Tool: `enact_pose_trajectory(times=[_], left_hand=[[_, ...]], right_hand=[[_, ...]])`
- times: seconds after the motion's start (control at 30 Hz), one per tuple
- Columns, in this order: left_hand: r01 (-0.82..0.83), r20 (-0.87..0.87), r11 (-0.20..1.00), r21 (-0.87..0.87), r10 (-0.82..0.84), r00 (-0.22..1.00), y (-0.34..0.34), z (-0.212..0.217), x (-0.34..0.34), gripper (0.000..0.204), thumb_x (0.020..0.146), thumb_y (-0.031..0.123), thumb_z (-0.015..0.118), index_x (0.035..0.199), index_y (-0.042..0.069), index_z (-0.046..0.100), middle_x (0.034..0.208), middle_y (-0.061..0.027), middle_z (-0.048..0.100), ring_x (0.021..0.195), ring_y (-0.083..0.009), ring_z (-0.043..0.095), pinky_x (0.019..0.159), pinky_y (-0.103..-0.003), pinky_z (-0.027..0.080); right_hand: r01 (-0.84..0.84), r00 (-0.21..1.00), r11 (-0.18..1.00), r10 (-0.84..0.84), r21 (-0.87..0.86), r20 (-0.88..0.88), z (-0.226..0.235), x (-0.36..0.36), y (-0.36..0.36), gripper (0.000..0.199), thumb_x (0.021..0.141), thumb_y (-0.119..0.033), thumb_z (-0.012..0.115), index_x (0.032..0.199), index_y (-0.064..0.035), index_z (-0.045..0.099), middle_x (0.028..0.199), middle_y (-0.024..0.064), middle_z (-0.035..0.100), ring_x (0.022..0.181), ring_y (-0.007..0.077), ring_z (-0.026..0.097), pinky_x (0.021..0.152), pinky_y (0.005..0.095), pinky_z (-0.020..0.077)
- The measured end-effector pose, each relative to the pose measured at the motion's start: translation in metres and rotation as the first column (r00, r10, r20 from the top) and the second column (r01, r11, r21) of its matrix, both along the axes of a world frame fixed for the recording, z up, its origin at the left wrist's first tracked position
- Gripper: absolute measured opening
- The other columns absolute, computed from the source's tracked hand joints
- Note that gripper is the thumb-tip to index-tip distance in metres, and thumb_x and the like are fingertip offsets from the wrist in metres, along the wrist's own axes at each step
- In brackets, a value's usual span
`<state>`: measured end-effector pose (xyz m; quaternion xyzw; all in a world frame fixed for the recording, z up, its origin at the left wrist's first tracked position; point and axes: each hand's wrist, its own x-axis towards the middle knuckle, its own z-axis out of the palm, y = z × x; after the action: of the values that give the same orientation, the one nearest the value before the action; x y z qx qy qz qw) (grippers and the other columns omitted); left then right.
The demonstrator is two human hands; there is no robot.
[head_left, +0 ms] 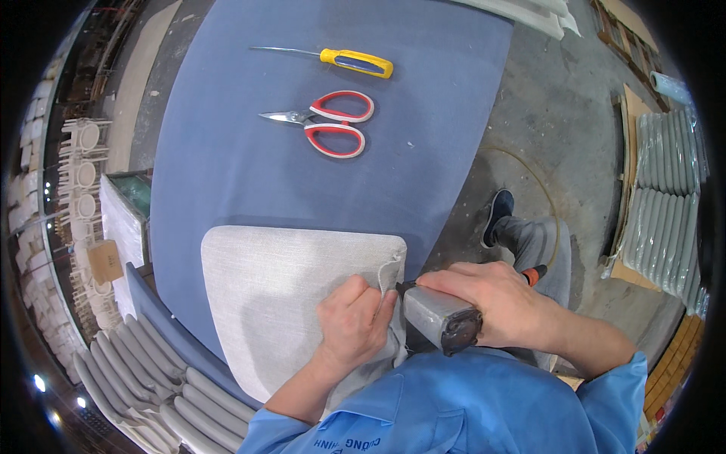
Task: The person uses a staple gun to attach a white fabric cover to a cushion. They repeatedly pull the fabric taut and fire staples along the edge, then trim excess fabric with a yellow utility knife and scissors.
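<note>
A light grey fabric-covered seat pad (280, 295) lies at the near edge of the blue-covered table (249, 181). My left hand (352, 321) is closed at its right side, pinching the loose fabric edge (388, 276) between thumb and fingers. My right hand (503, 303) is wrapped round a grey air staple gun (435, 312). The gun's nose points left at the pad's right edge, close to my left fingertips; whether it touches cannot be made out. Farther up the table lie red-and-white-handled scissors (309, 117) and a yellow-handled screwdriver (355, 63) with a thin shaft.
A thin yellowish air hose (556, 197) curves over the concrete floor at right. Plastic-wrapped grey pads (658, 219) are stacked beyond it. More grey pads (144, 356) stand at lower left, below a cardboard box (104, 261) and pale chair frames (85, 174).
</note>
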<state>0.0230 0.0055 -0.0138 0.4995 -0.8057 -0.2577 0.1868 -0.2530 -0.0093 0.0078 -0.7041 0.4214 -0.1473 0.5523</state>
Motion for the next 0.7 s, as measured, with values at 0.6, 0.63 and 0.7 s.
enact_pose_trajectory(times=[0.6,0.63,0.7], left_hand=[[-0.083,0.215,0.996,-0.034,0.088,0.973,0.032,0.030,-0.018,0.040,0.094,0.024,0.089,0.076,0.006,0.058,0.085,-0.0129,0.056,0.076,-0.0358,0.060,0.066,-0.049,0.047],[-0.102,0.238,0.994,-0.033,0.107,0.965,0.037,0.035,-0.023,0.042,0.092,0.026,0.091,0.076,0.006,0.059,0.086,-0.0131,0.056,0.078,-0.0362,0.060,0.068,-0.049,0.048],[-0.143,0.324,0.990,-0.019,0.142,0.935,0.042,0.037,-0.032,0.043,0.088,0.026,0.094,0.077,0.005,0.058,0.090,-0.0149,0.057,0.085,-0.0375,0.060,0.073,-0.050,0.048]], right_hand=[[0.308,0.936,0.945,-0.281,-0.108,0.211,-0.008,-0.040,0.046,0.069,0.077,-0.007,0.088,0.144,-0.0045,0.071,0.114,0.0177,0.078,0.109,0.0426,0.077,0.094,0.0489,0.0618],[0.347,0.917,0.933,-0.317,-0.096,0.242,-0.008,-0.045,0.050,0.068,0.078,-0.007,0.089,0.144,-0.0041,0.072,0.116,0.0176,0.078,0.110,0.0419,0.077,0.094,0.0479,0.0620],[0.343,0.917,0.936,-0.316,-0.079,0.244,-0.010,-0.048,0.055,0.067,0.078,-0.008,0.089,0.143,-0.0038,0.072,0.120,0.0177,0.079,0.111,0.0404,0.078,0.094,0.0469,0.0624]])
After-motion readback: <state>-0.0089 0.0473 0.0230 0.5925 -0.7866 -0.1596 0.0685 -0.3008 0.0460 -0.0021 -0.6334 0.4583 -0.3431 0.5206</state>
